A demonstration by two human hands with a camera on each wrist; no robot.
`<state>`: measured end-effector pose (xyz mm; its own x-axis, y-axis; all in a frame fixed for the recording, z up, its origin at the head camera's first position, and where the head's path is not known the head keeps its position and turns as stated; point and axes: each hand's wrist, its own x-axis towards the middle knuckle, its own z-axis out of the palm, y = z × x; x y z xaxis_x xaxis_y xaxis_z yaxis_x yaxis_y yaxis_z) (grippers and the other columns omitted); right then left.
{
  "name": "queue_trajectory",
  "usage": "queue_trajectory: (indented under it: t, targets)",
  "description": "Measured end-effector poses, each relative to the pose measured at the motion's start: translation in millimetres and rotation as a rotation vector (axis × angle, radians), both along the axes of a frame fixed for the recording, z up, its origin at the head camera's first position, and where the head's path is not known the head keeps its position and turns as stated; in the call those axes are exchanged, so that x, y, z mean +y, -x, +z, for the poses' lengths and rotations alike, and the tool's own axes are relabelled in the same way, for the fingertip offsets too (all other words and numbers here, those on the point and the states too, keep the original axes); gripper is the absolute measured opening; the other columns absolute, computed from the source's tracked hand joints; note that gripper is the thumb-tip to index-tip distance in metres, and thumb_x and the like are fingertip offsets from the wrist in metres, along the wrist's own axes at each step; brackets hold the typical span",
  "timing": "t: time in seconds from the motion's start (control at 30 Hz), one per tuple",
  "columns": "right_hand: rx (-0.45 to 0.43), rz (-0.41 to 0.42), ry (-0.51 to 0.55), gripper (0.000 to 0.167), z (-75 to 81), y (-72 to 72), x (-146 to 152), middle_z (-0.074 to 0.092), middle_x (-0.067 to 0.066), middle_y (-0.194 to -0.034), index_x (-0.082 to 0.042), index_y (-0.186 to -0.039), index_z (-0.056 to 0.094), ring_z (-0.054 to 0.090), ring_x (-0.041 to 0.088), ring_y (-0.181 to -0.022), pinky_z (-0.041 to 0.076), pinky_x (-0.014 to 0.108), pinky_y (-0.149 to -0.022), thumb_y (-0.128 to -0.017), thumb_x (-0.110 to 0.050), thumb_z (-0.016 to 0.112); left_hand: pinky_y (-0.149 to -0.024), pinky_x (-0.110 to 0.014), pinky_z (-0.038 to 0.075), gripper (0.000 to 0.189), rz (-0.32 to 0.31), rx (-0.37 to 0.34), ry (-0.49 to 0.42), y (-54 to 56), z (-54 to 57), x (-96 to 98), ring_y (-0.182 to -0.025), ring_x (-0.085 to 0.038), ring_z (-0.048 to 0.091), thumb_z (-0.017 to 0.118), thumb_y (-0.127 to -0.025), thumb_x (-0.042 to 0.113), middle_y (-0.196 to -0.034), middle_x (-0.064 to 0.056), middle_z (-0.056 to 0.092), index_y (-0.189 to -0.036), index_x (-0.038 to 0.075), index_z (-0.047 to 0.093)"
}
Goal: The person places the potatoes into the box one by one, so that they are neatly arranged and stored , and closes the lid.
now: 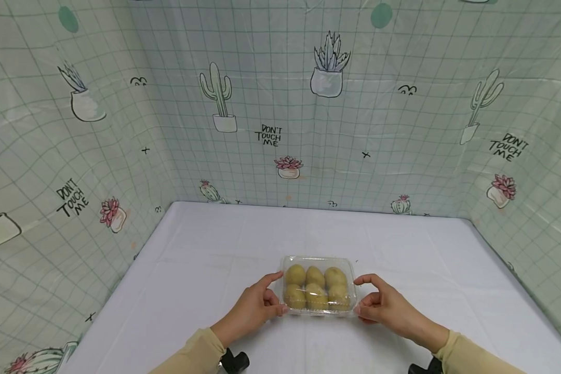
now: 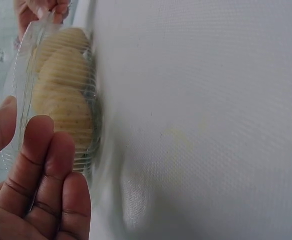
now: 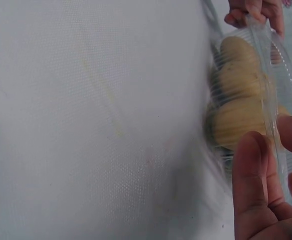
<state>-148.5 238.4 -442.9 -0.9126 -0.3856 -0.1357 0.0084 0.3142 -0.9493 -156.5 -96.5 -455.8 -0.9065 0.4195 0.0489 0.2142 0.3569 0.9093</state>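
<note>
A clear plastic clamshell box [image 1: 318, 259] sits on the white table, its lid down over several yellowish-green, rounded fruits [image 1: 315, 296] in two rows. My left hand [image 1: 254, 306] grips the box's left side, thumb at the near corner and index finger reaching toward the far one. On the opposite side my right hand [image 1: 387, 307] does the same. In the left wrist view, the thumb and fingers stand on either side of the box's rim [image 2: 25, 95]. The right wrist view shows the rim [image 3: 267, 75] between thumb and fingertips, with ribbed walls around the fruits.
White cloth covers the table [image 1: 224, 234] around the box. Behind and at both sides hangs a gridded curtain [image 1: 262, 88] printed with cacti. Black wrist-worn devices [image 1: 235, 361] show below the sleeves at the near edge.
</note>
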Motion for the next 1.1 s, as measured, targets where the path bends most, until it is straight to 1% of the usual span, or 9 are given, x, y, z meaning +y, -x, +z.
queue_trajectory:
  t: [0.43, 0.57, 0.63, 0.8, 0.9, 1.0, 1.1]
  targets:
    - [0.014, 0.006, 0.001, 0.059, 0.4, -1.8, 0.2, 0.066, 0.013, -0.084, 0.004, -0.136, 0.037, 0.065, 0.019, -0.076, 0.057, 0.032, -0.07, -0.089, -0.002, 0.073, -0.051, -0.021, 0.043, 0.077, -0.002, 0.0, 0.005, -0.5, -0.4, -0.1, -0.06, -0.006, 0.052, 0.08, -0.085, 0.009, -0.073, 0.005, 0.065, -0.15, 0.003, 0.04]
    - [0.015, 0.006, 0.006, 0.059, 0.0, -1.7, 0.3, 0.066, 0.013, -0.084, 0.004, -0.136, 0.037, 0.065, 0.02, -0.076, 0.057, 0.032, -0.07, -0.089, -0.001, 0.072, -0.052, -0.021, 0.043, 0.076, -0.012, -0.002, 0.009, 0.1, -0.7, -1.0, -0.06, -0.006, 0.053, 0.079, -0.086, 0.01, -0.073, 0.006, 0.065, -0.151, 0.003, 0.039]
    - [0.019, 0.009, 0.007, 0.059, 0.0, -1.5, 0.5, 0.066, 0.013, -0.084, 0.004, -0.136, 0.037, 0.065, 0.019, -0.076, 0.057, 0.032, -0.07, -0.09, -0.001, 0.072, -0.053, -0.021, 0.044, 0.076, -0.021, 0.004, 0.026, 0.6, -0.5, -1.7, -0.061, -0.006, 0.053, 0.079, -0.087, 0.012, -0.073, 0.007, 0.066, -0.151, 0.003, 0.039]
    - [0.048, 0.032, -0.014, 0.057, 1.9, -1.1, 1.6, 0.065, 0.013, -0.084, 0.005, -0.137, 0.037, 0.065, 0.02, -0.074, 0.057, 0.031, -0.067, -0.091, -0.003, 0.071, -0.059, -0.023, 0.048, 0.075, -0.047, 0.058, 0.126, 0.8, 4.7, -4.7, -0.065, -0.005, 0.057, 0.077, -0.09, 0.021, -0.077, 0.01, 0.064, -0.151, 0.005, 0.039]
    - [0.074, 0.059, -0.054, 0.056, 5.2, -0.9, 3.3, 0.065, 0.013, -0.086, 0.005, -0.137, 0.039, 0.066, 0.022, -0.075, 0.057, 0.031, -0.067, -0.092, -0.005, 0.07, -0.063, -0.024, 0.05, 0.073, -0.066, 0.103, 0.177, 1.1, 10.1, -7.7, -0.069, -0.005, 0.058, 0.076, -0.091, 0.027, -0.082, 0.012, 0.064, -0.15, 0.005, 0.041]
    - [0.131, 0.094, -0.137, 0.052, 11.5, -0.6, 7.5, 0.064, 0.01, -0.091, 0.003, -0.138, 0.043, 0.067, 0.022, -0.079, 0.055, 0.029, -0.066, -0.095, -0.011, 0.068, -0.07, -0.027, 0.051, 0.068, -0.068, 0.175, 0.251, 3.4, 15.3, -11.8, -0.077, -0.006, 0.061, 0.074, -0.092, 0.034, -0.087, 0.012, 0.063, -0.147, 0.005, 0.046]
    - [0.225, 0.121, -0.248, 0.048, 20.8, 0.6, 15.0, 0.065, 0.006, -0.099, 0.0, -0.137, 0.047, 0.066, 0.02, -0.086, 0.053, 0.029, -0.068, -0.098, -0.02, 0.067, -0.079, -0.034, 0.053, 0.064, -0.043, 0.259, 0.346, 6.9, 21.5, -18.8, -0.09, -0.011, 0.064, 0.071, -0.093, 0.041, -0.098, 0.007, 0.065, -0.143, 0.007, 0.051]
